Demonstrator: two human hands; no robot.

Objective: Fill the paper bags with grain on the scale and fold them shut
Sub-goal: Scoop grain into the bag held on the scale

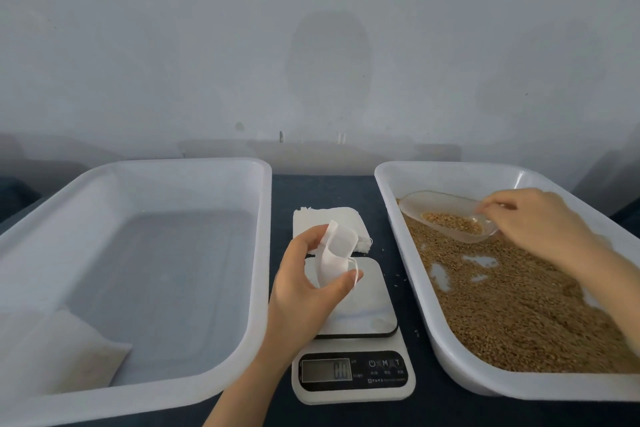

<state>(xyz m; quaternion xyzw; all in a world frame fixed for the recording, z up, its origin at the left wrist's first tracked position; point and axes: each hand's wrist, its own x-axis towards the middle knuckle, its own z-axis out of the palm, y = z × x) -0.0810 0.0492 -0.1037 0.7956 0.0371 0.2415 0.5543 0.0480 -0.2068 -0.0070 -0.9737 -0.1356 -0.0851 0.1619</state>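
Left hand [304, 284] pinches a paper bag [334, 258] above the scale [363, 308]; right hand [540, 218] grips the scoop [446, 215].

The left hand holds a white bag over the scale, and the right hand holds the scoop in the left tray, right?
No: the head view shows the right hand holding the scoop in the right tray, with the grain. The left hand holds the white bag over the scale.
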